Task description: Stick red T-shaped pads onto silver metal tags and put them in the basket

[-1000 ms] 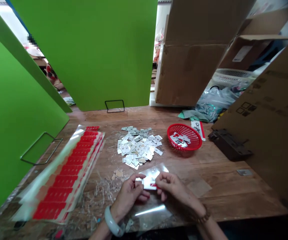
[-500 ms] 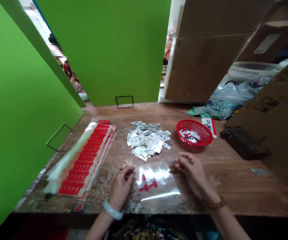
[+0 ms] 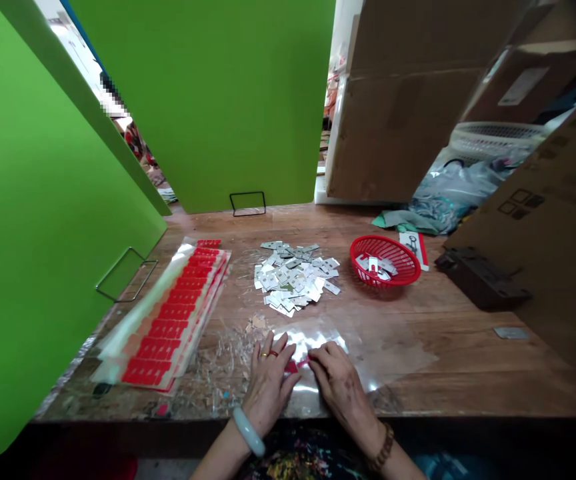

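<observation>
In front of me lies a clear plastic sheet (image 3: pixel 398 353) with a few red stickers (image 3: pixel 292 367) on it, partly hidden under my fingers. My left hand (image 3: pixel 271 383) rests flat on its left part, fingers spread, beside the stickers. With bent fingertips, my right hand (image 3: pixel 339 381) pinches the edge of a red sticker. Beyond the hands is a loose pile of small flat metal plates (image 3: pixel 295 277). To its right, a red plastic basket (image 3: pixel 403 273) holds several plates, some showing red.
Sheets of red stickers (image 3: pixel 168 327) are stacked at the left. Green panels (image 3: pixel 208 100) with wire stands (image 3: pixel 248 203) border the table. At right are a dark metal block (image 3: pixel 483 280), a single plate (image 3: pixel 511 332) and cardboard boxes (image 3: pixel 383 133). Plastic scraps (image 3: pixel 218 360) lie near my left hand.
My right hand has moved from below the basket down and left onto the red stickers. My left hand has shifted right onto the sheet. One plate in the basket now shows more plainly.
</observation>
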The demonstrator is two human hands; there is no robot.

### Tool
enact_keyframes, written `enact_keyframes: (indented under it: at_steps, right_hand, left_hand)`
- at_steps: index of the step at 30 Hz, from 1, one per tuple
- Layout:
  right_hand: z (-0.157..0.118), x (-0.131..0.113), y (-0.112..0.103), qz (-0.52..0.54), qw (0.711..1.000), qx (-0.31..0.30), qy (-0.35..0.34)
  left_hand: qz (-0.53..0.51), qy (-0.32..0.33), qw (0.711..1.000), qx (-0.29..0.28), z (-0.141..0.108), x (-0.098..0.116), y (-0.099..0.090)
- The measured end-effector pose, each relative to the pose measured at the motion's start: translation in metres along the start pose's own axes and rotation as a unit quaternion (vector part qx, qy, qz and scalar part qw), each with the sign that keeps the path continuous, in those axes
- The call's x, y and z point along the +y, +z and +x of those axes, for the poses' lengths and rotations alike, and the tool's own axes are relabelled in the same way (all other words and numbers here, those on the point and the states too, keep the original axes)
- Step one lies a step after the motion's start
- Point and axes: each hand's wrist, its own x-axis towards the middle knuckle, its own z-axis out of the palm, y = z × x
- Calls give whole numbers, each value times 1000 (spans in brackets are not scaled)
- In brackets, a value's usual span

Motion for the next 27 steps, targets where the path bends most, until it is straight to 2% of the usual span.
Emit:
enact_keyframes:
  at_steps: [5, 13, 19, 27]
  right_hand:
    - [2, 0, 3, -3, 1000, 7, 0]
    - [1, 0, 6, 19, 999, 15, 39]
    - [2, -2, 5, 14, 999, -10, 43]
    - [1, -7, 13, -35, 998, 54, 27]
  left_hand:
    - [10, -1, 1000, -24, 0, -5, 0]
    - [18, -13, 999, -43, -1, -2, -5]
    - [19, -14, 999, -45, 1, 1, -9]
    - [13, 2, 999, -31, 10, 5, -3]
